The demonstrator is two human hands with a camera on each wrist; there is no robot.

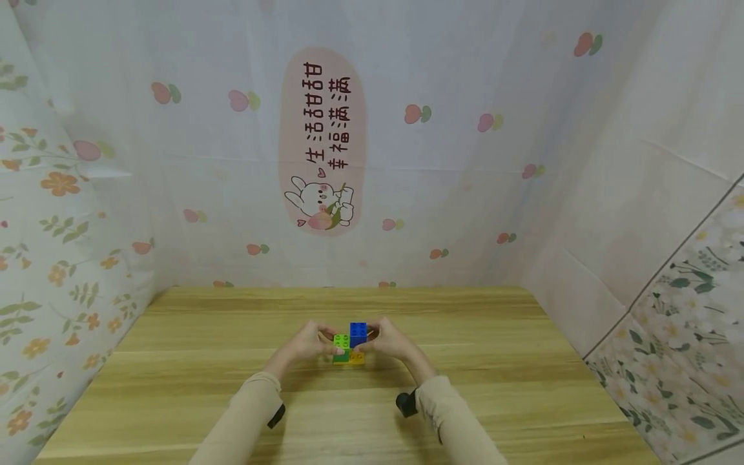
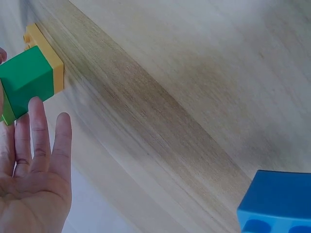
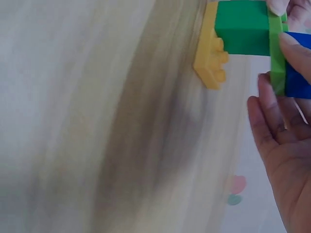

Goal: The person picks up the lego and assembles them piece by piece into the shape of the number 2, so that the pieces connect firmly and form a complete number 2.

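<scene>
A small stack of toy building blocks stands on the table between both hands. At its bottom is a yellow plate (image 1: 356, 358) with a green block (image 3: 243, 26) on one end. A thin light green plate (image 1: 341, 339) tops the green block and juts out past it. My left hand (image 1: 305, 343) pinches the light green plate from the left, its other fingers extended in the left wrist view. My right hand (image 1: 391, 340) holds a blue block (image 1: 358, 330) on the plate's jutting end, thumb along its near side. Whether the studs are fully pressed in, I cannot tell.
Another blue block (image 2: 274, 201) shows large at the lower right of the left wrist view; it cannot be made out in the head view. The wooden table (image 1: 494, 361) ends at a printed curtain (image 1: 465, 194) behind, with more patterned cloth at both sides.
</scene>
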